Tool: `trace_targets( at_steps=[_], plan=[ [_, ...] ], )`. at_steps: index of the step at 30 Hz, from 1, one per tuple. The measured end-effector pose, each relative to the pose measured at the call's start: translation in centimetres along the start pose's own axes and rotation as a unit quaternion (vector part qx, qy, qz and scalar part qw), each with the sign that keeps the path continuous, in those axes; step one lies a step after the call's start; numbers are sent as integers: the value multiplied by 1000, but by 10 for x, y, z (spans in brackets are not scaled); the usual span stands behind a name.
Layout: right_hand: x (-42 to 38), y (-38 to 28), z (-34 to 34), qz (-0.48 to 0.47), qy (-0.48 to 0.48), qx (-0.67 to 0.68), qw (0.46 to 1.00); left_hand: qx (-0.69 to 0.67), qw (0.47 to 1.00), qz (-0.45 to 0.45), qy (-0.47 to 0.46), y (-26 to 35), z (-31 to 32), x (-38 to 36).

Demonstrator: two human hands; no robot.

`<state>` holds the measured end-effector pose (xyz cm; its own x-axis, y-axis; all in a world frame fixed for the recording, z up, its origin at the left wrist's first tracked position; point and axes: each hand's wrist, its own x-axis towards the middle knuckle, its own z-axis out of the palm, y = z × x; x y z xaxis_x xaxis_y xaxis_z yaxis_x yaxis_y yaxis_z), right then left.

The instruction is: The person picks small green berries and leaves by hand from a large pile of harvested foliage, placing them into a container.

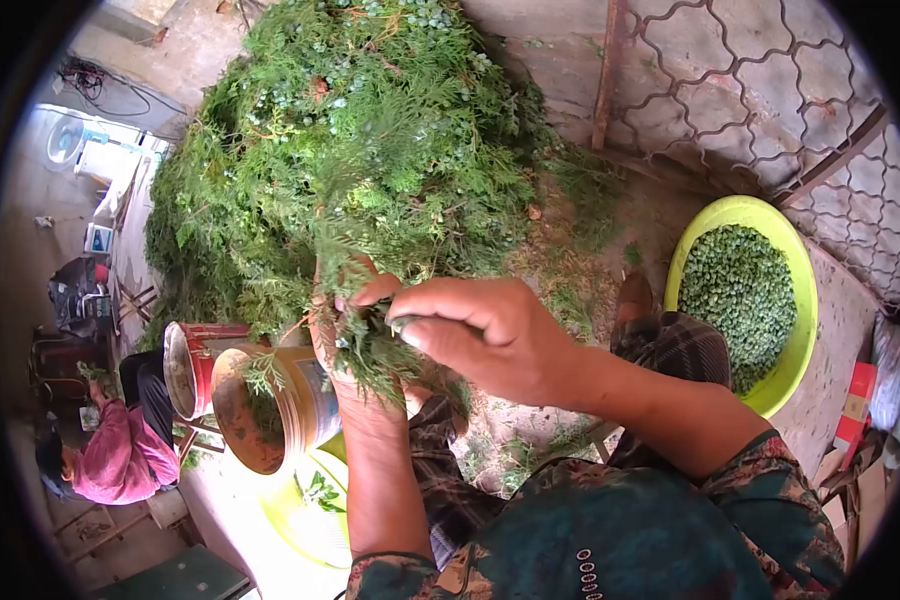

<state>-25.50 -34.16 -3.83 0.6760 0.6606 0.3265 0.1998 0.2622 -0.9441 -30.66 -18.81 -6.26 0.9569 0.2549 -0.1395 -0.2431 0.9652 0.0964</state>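
My left hand (324, 328) is closed around a leafy evergreen sprig (375, 368), whose feathery foliage covers part of the palm and fingers. My right hand (490, 325) meets it from the right, thumb and forefinger pinched together at the sprig. A small greenish bit shows at the fingertips, too small to make out. Just beyond both hands rises a big heap of cut evergreen branches (370, 160), dotted with pale blue-green cones. To the right, a yellow-green basin (808, 300) holds a mass of small green cones (738, 295).
Left of my forearm, an open tan bucket (232, 400) lies tilted beside a red bucket (178, 375). Below them is a bright yellow-green basin (300, 515) with a sprig in it. Another person (120, 450) in pink sits at far left. Metal lattice (740, 75) stands upper right.
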Motion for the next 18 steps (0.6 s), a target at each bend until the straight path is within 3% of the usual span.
trace_targets(
  at_steps=[1,2,3,4,5,7,8,10,11,13,14,15,17,18],
  plan=[
    [1,-7,-4,117,-31,177,977,1,1000,2,-1,2,2,0],
    [2,-9,-11,173,-47,272,945,-42,999,-11,-6,6,4,0],
    [3,-9,-18,171,-49,273,945,-85,996,-25,-12,10,5,2],
    [4,-8,-25,200,-27,392,898,-109,990,-39,-81,13,0,10],
    [3,-8,-28,226,-3,503,834,-107,990,-41,-80,13,-4,10],
    [4,-3,-25,225,26,458,860,-150,984,-41,-87,6,-5,9],
    [4,0,-24,250,11,375,893,-108,994,-34,-4,4,8,-3],
    [4,3,-22,278,-4,215,936,-115,993,-14,7,-3,13,-2],
    [4,11,-13,278,-2,215,936,-122,992,8,17,-6,14,-1],
    [4,24,5,32,50,110,992,-116,993,-2,32,-11,16,-2],
    [0,14,2,168,16,158,973,-17,998,37,52,-12,16,-3],
    [-1,14,3,168,17,158,973,82,991,75,71,-14,17,-3],
    [-1,17,6,117,43,12,992,36,990,92,104,-12,16,-1],
    [-1,20,7,117,44,12,992,69,994,60,58,-5,6,0]
  ],
)
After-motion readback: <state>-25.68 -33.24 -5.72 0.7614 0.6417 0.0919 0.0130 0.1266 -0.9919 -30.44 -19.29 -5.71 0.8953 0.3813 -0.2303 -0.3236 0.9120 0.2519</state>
